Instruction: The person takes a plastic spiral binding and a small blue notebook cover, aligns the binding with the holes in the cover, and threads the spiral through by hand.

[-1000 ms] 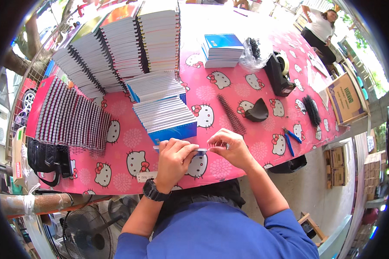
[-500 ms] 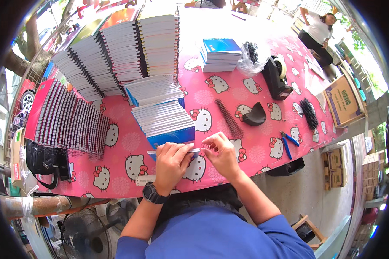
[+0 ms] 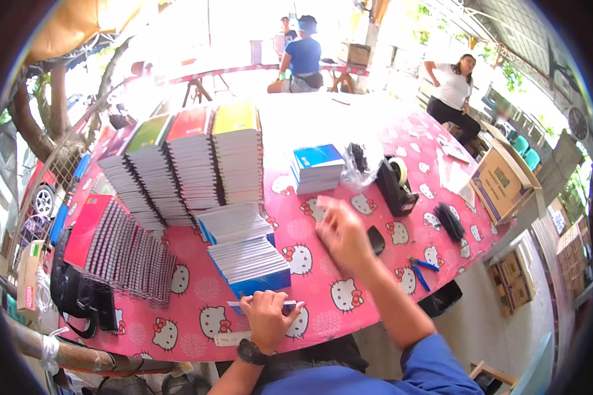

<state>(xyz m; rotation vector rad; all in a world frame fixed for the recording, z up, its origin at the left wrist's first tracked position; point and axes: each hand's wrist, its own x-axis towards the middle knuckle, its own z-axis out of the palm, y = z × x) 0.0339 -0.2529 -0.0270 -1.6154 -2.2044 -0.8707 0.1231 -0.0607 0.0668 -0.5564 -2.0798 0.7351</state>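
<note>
My left hand grips a thin blue notebook by its edge near the front of the pink table. Just beyond it leans a row of blue notebooks, page edges up. My right hand reaches over the table to the right, its fingers smeared by motion. Beneath that hand lies a dark spiral binding coil, partly covered by it. A black rounded object sits right beside the hand, mostly hidden behind it.
Tall stacks of spiral notebooks and a pink-covered stack stand left. Blue notebooks, a plastic bag, a tape dispenser, pliers and black coils lie right. People are farther off.
My right hand has moved from the held notebook's right end out over the coil, away from me. My left hand still holds the notebook. The view has tilted up, showing more people behind.
</note>
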